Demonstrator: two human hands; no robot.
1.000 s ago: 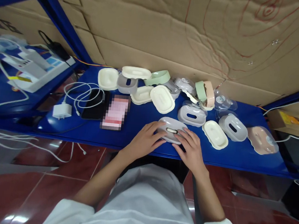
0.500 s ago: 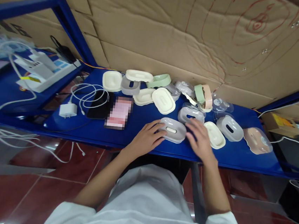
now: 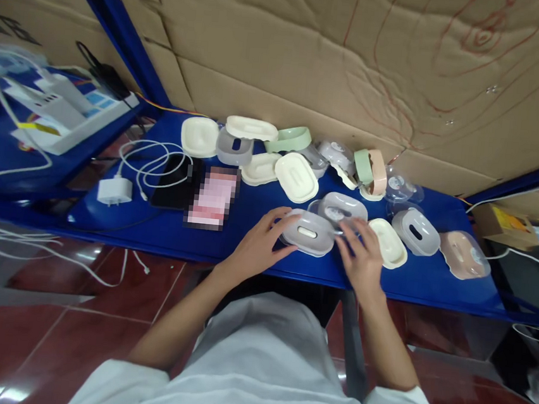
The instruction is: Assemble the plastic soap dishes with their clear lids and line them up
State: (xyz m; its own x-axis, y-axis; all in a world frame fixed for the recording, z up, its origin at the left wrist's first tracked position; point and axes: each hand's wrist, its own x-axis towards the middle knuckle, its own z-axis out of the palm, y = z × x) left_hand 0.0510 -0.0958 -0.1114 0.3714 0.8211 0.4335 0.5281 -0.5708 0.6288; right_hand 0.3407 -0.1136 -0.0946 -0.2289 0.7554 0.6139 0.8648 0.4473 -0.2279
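Gray box in the head view: the oval gray box (image 3: 322,239) lies on the blue table (image 3: 246,245) near its front edge, between the two hands, a cream strip (image 3: 307,232) showing in its middle slot.
Left hand: the left hand (image 3: 259,244) holds the box's left end, thumb at the near side, fingers on the far rim, parted by about the box's depth.
Right hand: the right hand (image 3: 363,262) has its fingers half bent at a clear lid (image 3: 333,215) just beyond the box; blur hides whether they grip it.
Second gray box: the second gray box (image 3: 351,203) sits behind the lid.
Right side: a cream tray (image 3: 388,244) lies just beside the right hand.
Left side: a phone (image 3: 212,198) lies near a white charger (image 3: 115,191).
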